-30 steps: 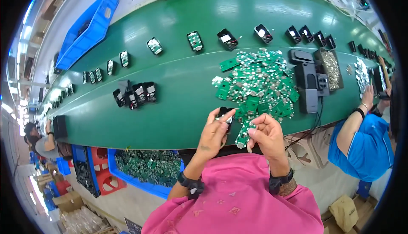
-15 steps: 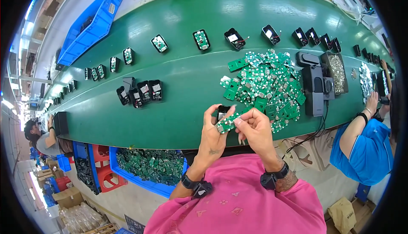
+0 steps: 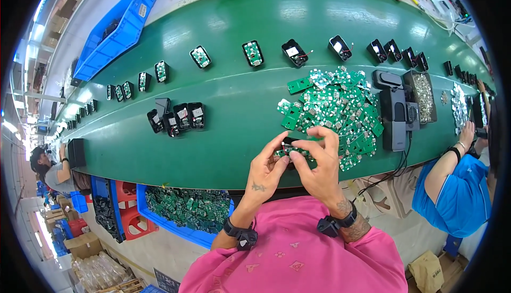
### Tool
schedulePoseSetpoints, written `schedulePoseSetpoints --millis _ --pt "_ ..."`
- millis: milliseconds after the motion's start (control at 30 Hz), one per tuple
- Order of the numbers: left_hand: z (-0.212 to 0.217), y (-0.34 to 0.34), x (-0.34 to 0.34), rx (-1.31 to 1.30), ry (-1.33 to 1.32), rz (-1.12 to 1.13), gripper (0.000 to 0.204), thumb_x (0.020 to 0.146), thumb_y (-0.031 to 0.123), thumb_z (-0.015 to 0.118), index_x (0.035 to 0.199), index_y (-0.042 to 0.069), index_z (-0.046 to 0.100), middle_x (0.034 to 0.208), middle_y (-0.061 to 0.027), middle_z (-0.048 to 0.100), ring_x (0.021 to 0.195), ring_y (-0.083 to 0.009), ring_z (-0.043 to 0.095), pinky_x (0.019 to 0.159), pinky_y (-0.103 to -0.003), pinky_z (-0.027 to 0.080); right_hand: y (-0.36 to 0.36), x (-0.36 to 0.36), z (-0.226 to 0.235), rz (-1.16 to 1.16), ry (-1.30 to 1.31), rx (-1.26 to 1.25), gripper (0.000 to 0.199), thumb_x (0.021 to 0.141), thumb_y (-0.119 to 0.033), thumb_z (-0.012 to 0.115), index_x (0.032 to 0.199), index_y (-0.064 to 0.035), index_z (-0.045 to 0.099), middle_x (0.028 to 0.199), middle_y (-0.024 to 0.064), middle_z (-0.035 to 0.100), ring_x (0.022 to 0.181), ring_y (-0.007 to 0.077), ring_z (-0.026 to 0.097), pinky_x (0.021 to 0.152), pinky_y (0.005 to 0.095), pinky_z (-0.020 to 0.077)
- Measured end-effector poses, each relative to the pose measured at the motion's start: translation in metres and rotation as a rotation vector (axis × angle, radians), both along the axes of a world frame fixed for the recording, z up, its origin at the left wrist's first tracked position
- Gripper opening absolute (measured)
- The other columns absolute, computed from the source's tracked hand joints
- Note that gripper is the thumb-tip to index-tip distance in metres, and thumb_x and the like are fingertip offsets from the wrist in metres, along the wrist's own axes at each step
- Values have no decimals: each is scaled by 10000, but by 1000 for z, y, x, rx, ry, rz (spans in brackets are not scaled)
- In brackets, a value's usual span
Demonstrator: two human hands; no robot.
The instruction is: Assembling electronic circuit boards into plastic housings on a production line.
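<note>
Over the near edge of the green workbench, my left hand [image 3: 266,166] is closed around a small black plastic housing [image 3: 290,140], mostly hidden by fingers. A green circuit board [image 3: 282,153] lies against the housing's opening, pinched under both thumbs. My right hand [image 3: 321,161] grips the board's right part, its index finger arched over the housing. A small white connector with red wire [image 3: 283,145] shows beside my left fingertips. Just beyond my right hand spreads a heap of loose green circuit boards [image 3: 340,106].
Several black housings [image 3: 181,114] stand left of my hands. A row of housings, some with boards [image 3: 253,53], crosses the bench [image 3: 223,154]. Right are a dark grey device [image 3: 393,114] and a parts box [image 3: 424,93]. A blue crate [image 3: 183,232] sits below; people work at both sides.
The circuit board, earlier held tilted in front of the housing, has come up against its opening. My right hand has shifted left and up, its fingers now over the housing.
</note>
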State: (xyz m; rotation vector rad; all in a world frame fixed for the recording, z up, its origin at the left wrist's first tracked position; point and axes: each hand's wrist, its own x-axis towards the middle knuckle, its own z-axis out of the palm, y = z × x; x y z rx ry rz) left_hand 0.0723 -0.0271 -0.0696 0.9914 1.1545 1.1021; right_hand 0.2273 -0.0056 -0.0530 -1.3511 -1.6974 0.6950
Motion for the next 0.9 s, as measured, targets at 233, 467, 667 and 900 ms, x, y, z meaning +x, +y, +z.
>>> schedulePoseSetpoints --millis 233,467,667,900 --pt "2 2 -3 53 101 -20 526 952 -30 576 1460 26 456 1293 -85 543 1037 -106 584 834 -241 521 9 -6 -6 149 52 83 110 791 -102 752 891 -72 717 1242 116 559 1185 343 445 1013 460 371" --pt "18 4 -1 66 41 135 564 920 -76 582 1459 28 452 1364 -99 476 1069 -146 623 828 -241 544 -2 -8 -6 65 38 148 93 820 -75 744 893 -48 694 1074 104 603 1037 281 536 817 384 453" --pt "36 6 -8 209 281 133 563 896 -92 595 1434 47 503 1334 -110 488 1045 -159 627 798 -259 562 13 -7 7 241 93 152 89 790 4 711 815 -20 629 698 91 560 618 258 574 553 374 442" --pt "47 6 -16 227 477 -17 588 853 -119 615 1411 48 537 1298 -91 505 917 -95 576 772 -222 534 27 4 13 465 50 123 94 758 -13 693 775 -21 601 655 92 553 578 274 571 527 381 444"
